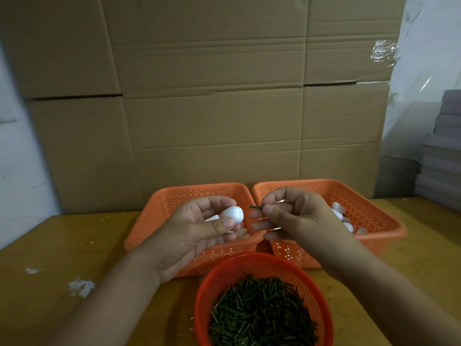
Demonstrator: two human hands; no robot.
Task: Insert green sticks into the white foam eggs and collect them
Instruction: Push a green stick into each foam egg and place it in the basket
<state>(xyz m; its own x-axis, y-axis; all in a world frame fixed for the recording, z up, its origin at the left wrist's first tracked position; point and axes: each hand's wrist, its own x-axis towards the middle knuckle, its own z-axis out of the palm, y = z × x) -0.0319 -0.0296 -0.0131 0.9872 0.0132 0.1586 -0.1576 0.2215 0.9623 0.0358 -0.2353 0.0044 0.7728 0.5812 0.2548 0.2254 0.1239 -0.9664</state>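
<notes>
Nearest me is the round red basket (262, 268), loaded w/ green sticks (262, 313), sitting on the wooden table (50, 258) btwn my forearms. Just past it, my left hand (197, 228) pinches one white foam egg (232, 214) btwn thumb and fingertips, blunt end facing right; something pale shows behind the egg in the palm, can't tell what. My right hand (289, 213) is clamped on a single green stick (255, 207), thumb and forefinger pinching it, tip poking out leftward, close to the egg but not touching. So I judge I'm at the lining-up step, stick not yet in. Behind the hands sit two orange rectangular baskets side by side: left orange basket (179, 196) mostly hidden by my hand, contents unclear; right orange basket (361, 198) holds loose white eggs (339, 208). Cardboard sheets (212, 96) wall off the back. Risks as I see it: only a short bit of stick shows past my fingers, so an off-centre push could skid along the curved foam or gouge it; foam looks soft, so squeezing too hard w/ the left could dent it; too much force might drive the tip through or snap the stick. White crumbs (81, 287) on the table to the left look like foam debris.
</notes>
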